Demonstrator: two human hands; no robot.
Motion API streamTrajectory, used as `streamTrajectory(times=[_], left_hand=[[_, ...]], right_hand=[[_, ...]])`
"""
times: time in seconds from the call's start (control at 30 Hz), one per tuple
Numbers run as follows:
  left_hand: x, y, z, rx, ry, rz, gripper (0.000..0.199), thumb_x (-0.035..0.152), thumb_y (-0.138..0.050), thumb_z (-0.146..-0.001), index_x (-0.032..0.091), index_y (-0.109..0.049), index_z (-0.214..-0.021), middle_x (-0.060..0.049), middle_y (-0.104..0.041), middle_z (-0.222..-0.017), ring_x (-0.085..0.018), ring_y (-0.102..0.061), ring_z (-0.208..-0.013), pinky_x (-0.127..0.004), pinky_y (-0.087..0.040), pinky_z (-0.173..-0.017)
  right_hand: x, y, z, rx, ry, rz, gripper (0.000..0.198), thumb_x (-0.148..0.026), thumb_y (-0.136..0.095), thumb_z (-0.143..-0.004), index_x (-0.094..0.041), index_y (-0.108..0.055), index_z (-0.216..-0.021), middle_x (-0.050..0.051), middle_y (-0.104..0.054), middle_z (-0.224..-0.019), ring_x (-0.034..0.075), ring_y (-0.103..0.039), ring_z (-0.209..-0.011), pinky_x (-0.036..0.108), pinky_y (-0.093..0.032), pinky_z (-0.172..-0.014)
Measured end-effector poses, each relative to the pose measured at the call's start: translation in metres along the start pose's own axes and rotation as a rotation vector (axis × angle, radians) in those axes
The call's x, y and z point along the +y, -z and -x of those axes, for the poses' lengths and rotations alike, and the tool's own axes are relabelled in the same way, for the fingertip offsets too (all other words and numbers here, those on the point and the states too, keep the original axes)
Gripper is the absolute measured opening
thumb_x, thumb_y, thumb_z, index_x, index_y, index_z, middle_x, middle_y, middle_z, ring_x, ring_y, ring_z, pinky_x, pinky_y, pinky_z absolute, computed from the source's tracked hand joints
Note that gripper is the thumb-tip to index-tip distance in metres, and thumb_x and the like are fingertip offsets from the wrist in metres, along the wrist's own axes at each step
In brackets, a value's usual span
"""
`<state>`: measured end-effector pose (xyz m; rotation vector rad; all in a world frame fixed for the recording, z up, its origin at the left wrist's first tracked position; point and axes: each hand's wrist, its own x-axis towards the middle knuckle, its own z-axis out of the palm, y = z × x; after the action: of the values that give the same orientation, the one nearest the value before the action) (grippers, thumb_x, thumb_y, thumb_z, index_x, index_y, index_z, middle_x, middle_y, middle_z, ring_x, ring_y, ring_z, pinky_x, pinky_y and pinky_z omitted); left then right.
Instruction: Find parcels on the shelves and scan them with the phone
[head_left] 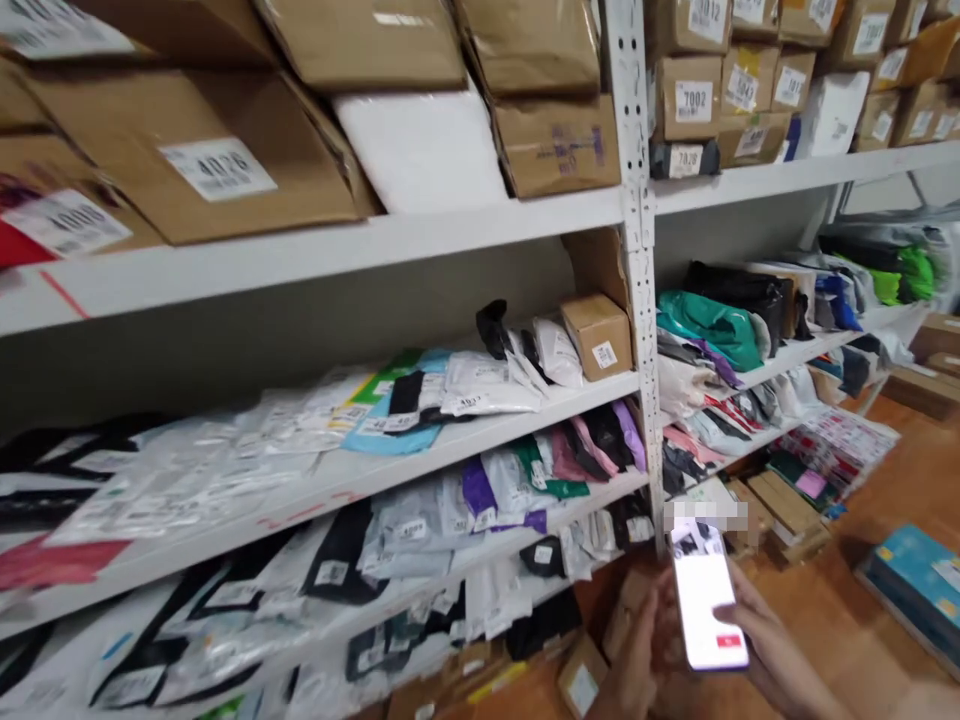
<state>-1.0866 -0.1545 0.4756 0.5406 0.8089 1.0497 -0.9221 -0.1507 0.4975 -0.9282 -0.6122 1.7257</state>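
Note:
A lit smartphone [709,600] is held upright at the lower right, its screen mostly white with a small red button near the bottom. My left hand [637,635] grips its left edge; some of those fingers are hidden behind the phone. From the right side my right hand [765,635] also holds it, with the thumb over the lower part of the screen. Beyond the phone stands a white perforated shelf post [637,250]. A small labelled cardboard box [582,685] lies below and left of the hands.
White shelves hold labelled boxes [217,165] on top and plastic-bagged parcels [487,385] on the tiers below. A second rack with a teal bag [712,330] continues at right. On the wooden floor [885,470] are flat cartons [787,505] and a blue box [919,580].

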Motion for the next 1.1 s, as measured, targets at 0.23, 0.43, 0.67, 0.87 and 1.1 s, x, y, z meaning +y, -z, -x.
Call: streamTrajectory(times=[0.23,0.43,0.67,0.87,1.1], left_hand=[[-0.016,-0.056,0.026,-0.273,0.134,0.214,0.056,0.061,-0.059,-0.086,0.032,-0.06,-0.134,-0.008,-0.066,-0.129,-0.031,-0.065,-0.111,-0.048,-0.056,-0.088],[-0.033,-0.067,0.049,-0.192,0.103,0.14,0.069,0.061,-0.058,-0.087,0.037,-0.04,-0.149,-0.006,-0.06,-0.139,-0.028,-0.067,-0.105,-0.038,-0.062,-0.071],[-0.05,-0.064,0.062,-0.157,0.074,0.116,0.062,0.057,-0.055,-0.09,0.038,-0.042,-0.148,-0.003,-0.054,-0.146,-0.03,-0.061,-0.117,-0.04,-0.062,-0.079],[-0.051,-0.066,0.074,-0.192,0.08,0.114,0.059,0.057,-0.053,-0.091,0.034,-0.047,-0.145,-0.005,-0.058,-0.142,-0.029,-0.065,-0.11,-0.035,-0.063,-0.067],[-0.045,-0.081,0.088,-0.295,0.068,0.202,0.058,0.049,-0.053,-0.094,0.034,-0.04,-0.149,-0.006,-0.068,-0.127,-0.025,-0.07,-0.094,-0.032,-0.061,-0.06]], right_hand=[[-0.016,0.0,0.013,0.033,0.172,0.077,0.037,-0.026,-0.075,-0.062,-0.023,-0.067,-0.098,0.001,-0.075,-0.082,0.022,-0.064,-0.065,0.028,-0.049,-0.059],[-0.004,0.017,0.031,0.034,0.221,0.147,0.038,-0.024,-0.076,-0.062,-0.024,-0.065,-0.099,0.0,-0.074,-0.088,0.024,-0.065,-0.077,0.03,-0.051,-0.066],[0.004,0.031,0.048,-0.029,0.314,0.243,0.037,-0.03,-0.071,-0.07,-0.025,-0.065,-0.106,0.001,-0.072,-0.103,0.027,-0.062,-0.096,0.036,-0.048,-0.086],[-0.01,0.048,0.067,-0.183,0.339,0.332,0.054,-0.025,-0.058,-0.067,-0.024,-0.064,-0.121,0.003,-0.065,-0.128,0.032,-0.049,-0.126,0.043,-0.037,-0.105],[-0.015,0.058,0.073,-0.287,0.31,0.396,0.065,-0.024,-0.055,-0.065,-0.024,-0.058,-0.13,0.004,-0.066,-0.123,0.032,-0.056,-0.113,0.045,-0.042,-0.1]])
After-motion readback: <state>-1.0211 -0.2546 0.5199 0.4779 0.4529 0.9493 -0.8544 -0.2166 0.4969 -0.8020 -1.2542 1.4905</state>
